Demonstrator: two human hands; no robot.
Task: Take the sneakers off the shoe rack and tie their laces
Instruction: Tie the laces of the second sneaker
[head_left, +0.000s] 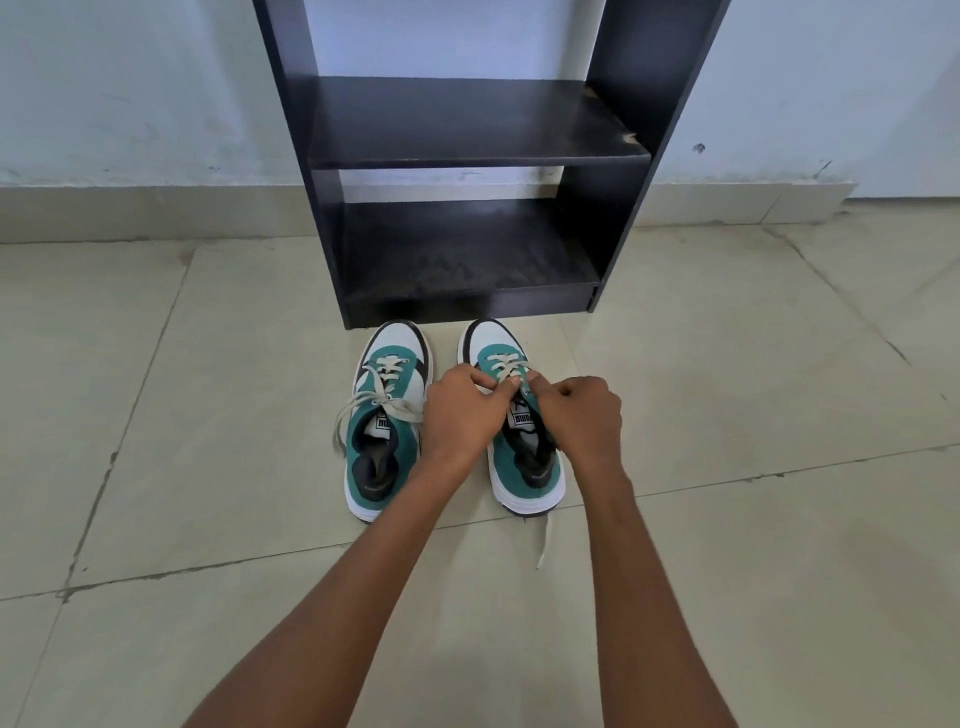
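Note:
Two teal-and-white sneakers stand side by side on the floor, toes toward the rack. The left sneaker (387, 415) carries a tied bow whose loops hang over its left side. Over the tongue of the right sneaker (519, 457) both my hands meet. My left hand (460, 415) pinches its cream lace (506, 371) between thumb and fingers. My right hand (584, 415) is closed on the same lace from the right. One loose lace end (544, 540) trails on the floor behind the right sneaker's heel.
A black shoe rack (467, 150) with two bare shelves stands against the pale wall, just beyond the sneakers' toes. Beige floor tiles (208, 467) with dark grout lines spread on all sides.

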